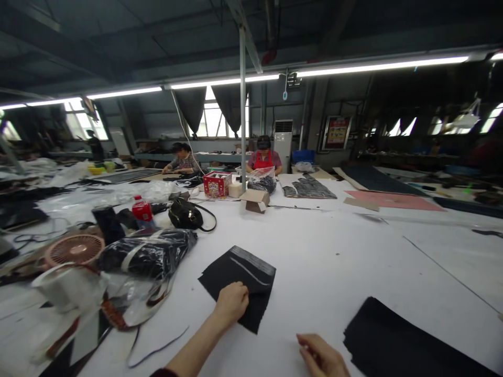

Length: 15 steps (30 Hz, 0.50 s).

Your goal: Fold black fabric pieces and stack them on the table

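A small black fabric piece (257,309) lies on the white table, with a pale curved line and a greyish band along its far edge. My left hand (231,302) rests on it, closed, fingers curled down onto the cloth near a slight crease; the fingertips are partly hidden. My right hand (321,357) is low in the view, just above the table, its thumb and fingers apart and nothing visible between them. To its right lies a larger stack or sheet of black fabric (404,340), apart from the hand and cut off by the frame's lower edge.
Left of my hands are a plastic-wrapped dark bundle (157,251), a pink fan (78,248), a red bottle (142,210) and a black handbag (184,213). An open cardboard box (255,201) stands by a pole (242,110). Two people sit working across the table.
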Each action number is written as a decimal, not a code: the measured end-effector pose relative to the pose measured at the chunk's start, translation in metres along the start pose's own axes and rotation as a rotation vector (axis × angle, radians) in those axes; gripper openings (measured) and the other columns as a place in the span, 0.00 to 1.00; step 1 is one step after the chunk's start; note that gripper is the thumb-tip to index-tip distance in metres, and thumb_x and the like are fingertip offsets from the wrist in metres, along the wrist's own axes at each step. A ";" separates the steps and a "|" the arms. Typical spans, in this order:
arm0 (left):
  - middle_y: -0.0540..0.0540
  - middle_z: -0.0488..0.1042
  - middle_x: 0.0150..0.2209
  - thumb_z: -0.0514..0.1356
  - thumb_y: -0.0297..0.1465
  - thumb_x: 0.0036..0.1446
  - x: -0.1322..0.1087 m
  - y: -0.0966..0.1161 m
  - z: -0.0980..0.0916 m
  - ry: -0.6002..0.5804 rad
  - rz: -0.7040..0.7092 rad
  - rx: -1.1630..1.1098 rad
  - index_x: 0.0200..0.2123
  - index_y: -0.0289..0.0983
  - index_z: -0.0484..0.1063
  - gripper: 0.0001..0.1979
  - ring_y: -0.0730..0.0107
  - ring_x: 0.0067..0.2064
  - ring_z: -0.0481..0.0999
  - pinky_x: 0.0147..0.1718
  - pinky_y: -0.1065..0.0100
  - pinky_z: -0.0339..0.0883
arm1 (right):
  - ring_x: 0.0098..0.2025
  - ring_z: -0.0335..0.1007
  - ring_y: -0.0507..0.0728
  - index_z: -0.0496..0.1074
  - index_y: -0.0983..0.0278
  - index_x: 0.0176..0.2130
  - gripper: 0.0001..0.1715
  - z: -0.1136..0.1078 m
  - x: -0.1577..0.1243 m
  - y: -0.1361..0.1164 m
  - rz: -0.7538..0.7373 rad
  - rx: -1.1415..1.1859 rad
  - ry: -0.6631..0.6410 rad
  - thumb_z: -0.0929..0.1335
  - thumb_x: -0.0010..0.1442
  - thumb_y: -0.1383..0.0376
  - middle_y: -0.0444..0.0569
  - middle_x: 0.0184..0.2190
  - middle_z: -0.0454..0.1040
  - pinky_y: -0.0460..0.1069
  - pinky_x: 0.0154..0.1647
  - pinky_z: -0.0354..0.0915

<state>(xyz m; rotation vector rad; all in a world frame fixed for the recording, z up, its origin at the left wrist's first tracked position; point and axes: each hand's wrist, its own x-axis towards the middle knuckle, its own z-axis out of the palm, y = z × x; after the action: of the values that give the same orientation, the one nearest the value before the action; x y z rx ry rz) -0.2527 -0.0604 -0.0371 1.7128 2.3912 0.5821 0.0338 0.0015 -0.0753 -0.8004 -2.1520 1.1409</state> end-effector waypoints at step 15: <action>0.48 0.72 0.32 0.51 0.27 0.60 -0.094 0.066 -0.012 0.011 0.324 -0.433 0.31 0.40 0.71 0.10 0.69 0.34 0.72 0.33 0.70 0.64 | 0.39 0.72 0.58 0.73 0.64 0.43 0.38 0.016 0.006 -0.081 0.653 1.040 -0.113 0.60 0.57 0.35 0.53 0.38 0.76 0.52 0.40 0.68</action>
<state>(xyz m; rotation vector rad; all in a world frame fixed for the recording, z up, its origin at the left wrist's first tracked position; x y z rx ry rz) -0.1666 -0.1324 -0.0102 1.8904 1.8167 1.0630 -0.0004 -0.0392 -0.0122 -0.9168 -1.0370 2.3515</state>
